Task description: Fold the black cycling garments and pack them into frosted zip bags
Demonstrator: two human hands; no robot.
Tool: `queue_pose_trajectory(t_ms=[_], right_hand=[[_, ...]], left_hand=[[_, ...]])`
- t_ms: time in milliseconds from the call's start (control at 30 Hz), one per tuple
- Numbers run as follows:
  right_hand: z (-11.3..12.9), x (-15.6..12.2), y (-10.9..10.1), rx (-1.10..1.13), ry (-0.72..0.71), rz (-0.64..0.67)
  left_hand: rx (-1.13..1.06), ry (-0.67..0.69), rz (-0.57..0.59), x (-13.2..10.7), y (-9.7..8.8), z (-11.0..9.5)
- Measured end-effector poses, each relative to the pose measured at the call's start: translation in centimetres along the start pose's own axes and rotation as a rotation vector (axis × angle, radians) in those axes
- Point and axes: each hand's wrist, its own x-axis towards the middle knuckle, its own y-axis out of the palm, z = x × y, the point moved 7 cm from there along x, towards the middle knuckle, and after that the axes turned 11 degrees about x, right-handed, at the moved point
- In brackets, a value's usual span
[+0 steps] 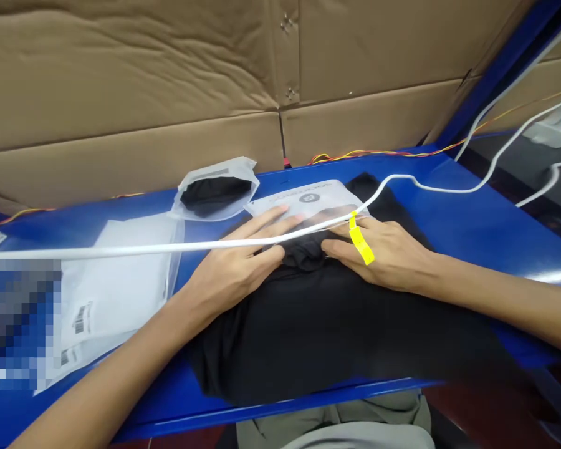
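A black cloth garment (336,337) lies spread and partly bunched in front of me. On its far part rests a frosted white bag (280,199) with dark printing and a round logo. My left hand (243,255) lies with fingers stretched over the bag's near edge and its thumb on the bunched cloth. From the other side my right hand (388,252) touches the cloth and the bag's near edge. Its thumb and fingers are apart, though the fingertips are partly hidden. A white cable (243,243) with a yellow tag (362,244) crosses in front of both hands.
Behind my left hand a frosted bag (215,193) holds something black. White barcoded bags (116,268) lie at the left on the blue table (486,231). A cardboard wall (135,75) closes the back, with red and yellow wires (355,153) along its foot.
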Motion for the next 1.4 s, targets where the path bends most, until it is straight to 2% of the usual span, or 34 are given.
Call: queue_pose_trajectory(t_ms=[100, 200, 467, 567, 700, 867, 1000, 1133, 1267, 1400], right_hand=[[-0.3, 0.0, 0.4, -0.071, 0.082, 0.050], [-0.4, 0.2, 0.4, -0.114, 0.103, 0.051], [0.0, 0.2, -0.3, 0.019, -0.055, -0.047], [0.1, -0.2, 0.0, 0.034, -0.060, -0.064], [1.1, -0.2, -0.2, -0.034, -0.084, -0.123], [1.7, 0.2, -1.6, -0.125, -0.100, -0.241], [2.1, 0.1, -2.3, -0.212, -0.222, -0.298], [1.5, 0.0, -2.6, -0.102, -0.202, -0.378], [0.8, -0.3, -2.3, 0.053, -0.151, -0.402], [1.1, -0.6, -1.7, 0.174, -0.226, -0.314]], left_hand=[[-0.001, 0.023, -0.058, 0.2, -0.3, -0.5], [0.006, 0.005, -0.074, 0.4, -0.4, -0.9], [0.024, -0.024, -0.134, -0.5, -0.6, 0.3], [0.059, -0.051, -0.100, -0.6, -0.2, 0.5], [0.157, -0.072, -0.023, 0.0, 0.6, 0.3], [0.204, -0.111, -0.142, -0.1, 0.1, 1.0], [0.249, -0.138, -0.117, -0.7, 0.1, 1.5], [0.303, -0.183, -0.123, -0.8, 0.0, 1.0], [0.349, -0.143, -0.077, 0.0, 0.1, 0.0], [0.383, -0.137, -0.040, 0.4, 0.3, 0.0]])
